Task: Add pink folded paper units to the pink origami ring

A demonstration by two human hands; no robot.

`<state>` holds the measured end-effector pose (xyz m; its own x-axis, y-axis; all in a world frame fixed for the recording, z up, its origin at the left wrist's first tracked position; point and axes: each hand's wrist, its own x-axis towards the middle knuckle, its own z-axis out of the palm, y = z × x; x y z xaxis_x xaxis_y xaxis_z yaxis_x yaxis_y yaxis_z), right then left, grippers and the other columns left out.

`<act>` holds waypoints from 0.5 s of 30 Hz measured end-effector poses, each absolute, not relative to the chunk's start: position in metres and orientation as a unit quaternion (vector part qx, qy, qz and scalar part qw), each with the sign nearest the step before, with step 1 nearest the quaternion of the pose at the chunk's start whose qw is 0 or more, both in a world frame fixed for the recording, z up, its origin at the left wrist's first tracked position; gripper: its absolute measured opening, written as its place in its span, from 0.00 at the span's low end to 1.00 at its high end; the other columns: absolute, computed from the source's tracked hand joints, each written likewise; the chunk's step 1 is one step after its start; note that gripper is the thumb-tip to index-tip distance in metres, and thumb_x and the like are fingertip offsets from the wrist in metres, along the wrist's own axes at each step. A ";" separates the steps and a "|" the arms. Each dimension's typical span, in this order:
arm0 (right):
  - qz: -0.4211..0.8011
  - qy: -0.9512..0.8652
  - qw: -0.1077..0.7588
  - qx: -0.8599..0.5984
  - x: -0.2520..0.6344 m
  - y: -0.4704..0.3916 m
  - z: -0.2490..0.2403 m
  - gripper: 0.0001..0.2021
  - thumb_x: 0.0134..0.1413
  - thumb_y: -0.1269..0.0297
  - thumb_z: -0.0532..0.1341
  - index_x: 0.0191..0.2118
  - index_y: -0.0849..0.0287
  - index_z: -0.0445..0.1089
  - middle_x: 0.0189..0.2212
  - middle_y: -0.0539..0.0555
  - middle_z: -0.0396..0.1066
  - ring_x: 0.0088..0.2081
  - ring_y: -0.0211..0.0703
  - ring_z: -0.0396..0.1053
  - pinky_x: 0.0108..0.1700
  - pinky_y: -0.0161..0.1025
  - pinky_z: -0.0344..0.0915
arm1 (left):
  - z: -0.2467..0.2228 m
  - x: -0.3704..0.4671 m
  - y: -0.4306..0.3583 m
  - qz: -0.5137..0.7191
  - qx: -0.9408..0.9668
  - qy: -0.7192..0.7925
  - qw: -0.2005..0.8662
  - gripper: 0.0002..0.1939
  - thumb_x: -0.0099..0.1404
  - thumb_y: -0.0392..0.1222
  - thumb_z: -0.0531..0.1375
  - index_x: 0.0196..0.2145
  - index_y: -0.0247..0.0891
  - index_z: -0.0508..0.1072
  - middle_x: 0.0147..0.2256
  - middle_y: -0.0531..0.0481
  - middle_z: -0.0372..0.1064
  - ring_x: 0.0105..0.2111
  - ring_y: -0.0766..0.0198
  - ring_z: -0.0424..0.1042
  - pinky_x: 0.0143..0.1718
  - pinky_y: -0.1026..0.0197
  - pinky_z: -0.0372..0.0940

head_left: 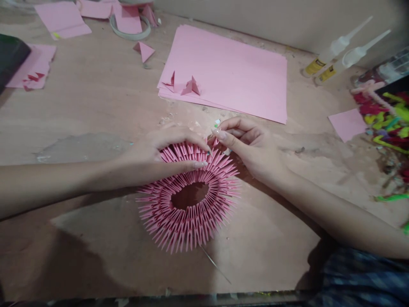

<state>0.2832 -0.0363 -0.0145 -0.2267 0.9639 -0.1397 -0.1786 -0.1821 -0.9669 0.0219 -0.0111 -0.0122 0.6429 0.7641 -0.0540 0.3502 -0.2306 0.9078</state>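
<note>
A ring of many folded pink paper pieces (188, 226), spiky all around with an oval hole in its middle, lies on the table in front of me. My left hand (156, 149) grips its far side, thumb on the inner rows and fingers over the outer points. At the ring's far right edge, my right hand (255, 140) pinches a small folded pink paper piece (216, 141) between thumb and fingers. That piece is partly hidden by the fingertips, and whether it is seated in the ring I cannot tell. A thin metal needle-like rod (215, 265) sticks out from under the near edge.
Beyond my hands lies a stack of pink paper sheets (230, 68) carrying two folded pieces (191, 86). A tape roll (130, 35) and paper scraps (62, 19) are at back left. Two glue bottles (332, 70) and colourful pipe cleaners (391, 119) occupy the right.
</note>
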 end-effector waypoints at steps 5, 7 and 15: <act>0.623 -0.484 0.440 -0.428 0.285 -0.036 -0.016 0.22 0.60 0.47 0.89 0.43 0.51 0.82 0.39 0.50 0.88 0.39 0.43 0.85 0.44 0.41 0.85 | -0.012 0.022 -0.010 0.212 0.759 0.365 0.497 0.18 0.76 0.61 0.75 0.56 0.53 0.89 0.61 0.55 0.88 0.68 0.49 0.83 0.82 0.48 0.70; 0.622 -0.494 0.440 -0.419 0.285 -0.035 -0.016 0.21 0.61 0.48 0.89 0.43 0.51 0.82 0.38 0.50 0.88 0.40 0.43 0.86 0.45 0.41 0.85 | -0.011 0.022 -0.010 0.211 0.759 0.367 0.495 0.17 0.76 0.61 0.75 0.55 0.52 0.88 0.60 0.54 0.88 0.67 0.49 0.83 0.82 0.47 0.71; 0.605 -0.513 0.455 -0.405 0.287 -0.035 -0.017 0.23 0.59 0.45 0.90 0.42 0.52 0.82 0.36 0.48 0.85 0.38 0.41 0.82 0.42 0.39 0.82 | -0.015 0.024 -0.016 0.255 0.750 0.368 0.488 0.23 0.78 0.50 0.74 0.65 0.42 0.78 0.65 0.47 0.80 0.69 0.52 0.79 0.80 0.47 0.73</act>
<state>0.2868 -0.0351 -0.0168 -0.2579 0.9659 -0.0238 -0.1344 -0.0603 -0.9891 0.0242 -0.0161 -0.0150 0.5993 0.8002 0.0243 0.3019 -0.2540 0.9189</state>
